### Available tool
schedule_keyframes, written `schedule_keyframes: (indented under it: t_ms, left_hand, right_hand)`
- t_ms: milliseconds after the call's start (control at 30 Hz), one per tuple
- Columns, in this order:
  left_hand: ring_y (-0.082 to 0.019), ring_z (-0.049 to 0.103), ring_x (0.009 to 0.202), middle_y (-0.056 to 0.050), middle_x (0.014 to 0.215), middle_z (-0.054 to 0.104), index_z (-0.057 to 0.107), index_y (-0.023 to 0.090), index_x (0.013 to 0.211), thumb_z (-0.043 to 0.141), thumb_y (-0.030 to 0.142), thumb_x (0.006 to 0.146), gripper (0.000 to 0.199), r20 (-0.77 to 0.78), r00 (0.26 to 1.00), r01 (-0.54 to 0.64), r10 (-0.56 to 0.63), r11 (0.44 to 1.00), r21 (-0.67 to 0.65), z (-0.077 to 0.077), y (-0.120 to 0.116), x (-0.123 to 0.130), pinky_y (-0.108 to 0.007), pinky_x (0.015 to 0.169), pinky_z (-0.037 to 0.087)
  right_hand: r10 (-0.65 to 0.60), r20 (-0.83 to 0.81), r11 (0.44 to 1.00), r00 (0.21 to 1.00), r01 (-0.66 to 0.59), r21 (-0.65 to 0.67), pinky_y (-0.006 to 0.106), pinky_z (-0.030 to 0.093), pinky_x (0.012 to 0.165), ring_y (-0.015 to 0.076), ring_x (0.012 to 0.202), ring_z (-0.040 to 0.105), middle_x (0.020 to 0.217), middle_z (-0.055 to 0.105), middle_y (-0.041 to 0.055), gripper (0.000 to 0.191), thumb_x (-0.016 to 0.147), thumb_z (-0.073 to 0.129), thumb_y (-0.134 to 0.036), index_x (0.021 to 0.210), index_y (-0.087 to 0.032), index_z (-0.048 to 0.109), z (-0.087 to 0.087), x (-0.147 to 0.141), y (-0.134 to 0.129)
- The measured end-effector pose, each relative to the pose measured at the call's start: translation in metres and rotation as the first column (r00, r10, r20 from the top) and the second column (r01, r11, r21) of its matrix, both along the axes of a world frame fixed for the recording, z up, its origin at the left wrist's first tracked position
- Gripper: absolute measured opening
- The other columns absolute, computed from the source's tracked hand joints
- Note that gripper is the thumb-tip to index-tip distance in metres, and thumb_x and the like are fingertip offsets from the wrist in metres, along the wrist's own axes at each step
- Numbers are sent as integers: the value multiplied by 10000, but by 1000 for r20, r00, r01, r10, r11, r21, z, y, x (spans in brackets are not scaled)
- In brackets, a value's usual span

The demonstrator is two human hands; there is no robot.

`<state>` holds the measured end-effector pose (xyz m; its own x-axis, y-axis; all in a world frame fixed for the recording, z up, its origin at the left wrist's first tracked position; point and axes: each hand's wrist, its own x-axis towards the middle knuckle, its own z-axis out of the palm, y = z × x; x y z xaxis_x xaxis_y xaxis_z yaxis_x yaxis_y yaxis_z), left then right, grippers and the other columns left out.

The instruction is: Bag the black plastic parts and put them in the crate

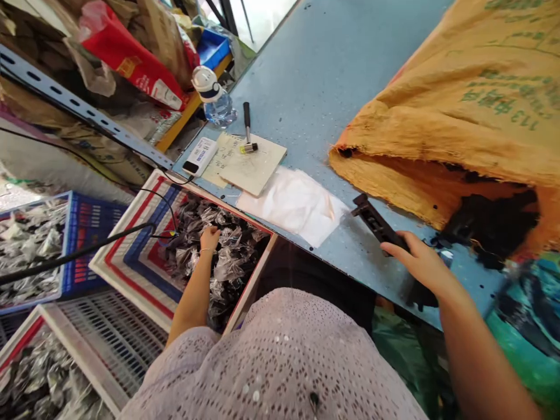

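My right hand point(422, 262) grips one end of a long black plastic part point(376, 221) above the table's front edge. Its thumb and fingers are on opposite sides of the part, which has a slotted body and a crosspiece at the far end. My left hand point(210, 238) is over a white crate point(144, 256) with red and blue stripes, its fingers curled together. Whatever they may hold is hidden. Below that hand lie clear plastic bags with dark contents point(231, 262). A stack of thin white plastic bags point(301, 204) rests on the table between my hands.
An orange woven sack point(446, 116) lies on the blue table point(350, 46), black parts point(494, 224) at its mouth. A small hammer point(248, 128), cardboard point(258, 166), a white device point(200, 156) and a water bottle point(216, 102) sit left. A black cable point(87, 252) crosses the crates.
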<state>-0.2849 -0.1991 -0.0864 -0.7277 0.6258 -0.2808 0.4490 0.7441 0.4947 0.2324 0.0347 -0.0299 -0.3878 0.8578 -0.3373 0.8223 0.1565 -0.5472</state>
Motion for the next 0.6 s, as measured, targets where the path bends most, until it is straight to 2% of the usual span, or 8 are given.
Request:
schedule_keyframes:
  t_ms: [67,133,233,333,400,500,600]
  left_hand:
    - [-219,648,996,-106,1095,669,647,96,1133,545,342,1006,295,-8,1000,30,-29,995,93,4,21,27,-427,919,550]
    - [-206,642,967,-102,988,681,685,110,1003,515,318,1016,268,5,987,153,-158,967,204,13,50,63,-398,947,522]
    - [-228,625,1080,-93,1060,688,711,210,939,697,346,906,140,22,924,348,-381,866,358,25,101,124,-386,1019,489]
    - [-284,604,1107,-117,1037,662,665,234,780,813,260,777,150,31,888,397,-459,798,453,30,145,159,-432,1005,484]
    - [-264,624,967,-102,886,638,589,229,658,786,189,765,228,63,886,379,-459,796,471,29,163,158,-416,907,506]
    - [-187,586,698,-39,711,603,571,215,648,753,215,767,217,139,879,350,-456,815,462,25,172,135,-344,687,488]
    - [-136,527,576,6,652,603,594,195,721,729,250,749,149,328,845,233,-423,842,487,23,169,119,-279,566,425]
  right_hand:
    - [-174,-229,982,958,153,-107,458,567,844,303,940,692,1012,727,81,490,859,559,-670,1093,-246,630,-4,-13,-9]
    - [-336,-460,932,822,219,-290,443,587,820,260,895,689,992,708,57,440,852,581,-643,1064,-260,621,-5,-37,-20]
    - [-498,-639,844,586,156,-514,399,605,757,209,834,682,966,688,29,398,809,677,-587,1030,-260,630,-5,-81,-32]
    - [-541,-694,815,475,93,-572,351,596,758,176,842,675,998,692,19,367,795,746,-524,1031,-255,663,-2,-111,-36]
    - [-547,-711,811,443,68,-581,336,589,768,170,865,674,1030,701,15,363,794,772,-489,1060,-261,679,3,-118,-35]
    - [-566,-732,794,380,12,-608,336,587,790,180,898,690,1023,715,9,361,778,805,-445,1066,-262,689,10,-129,-32]
    - [-629,-730,721,266,-151,-676,379,585,878,224,972,715,977,729,26,381,777,796,-482,1040,-230,687,9,-161,-26]
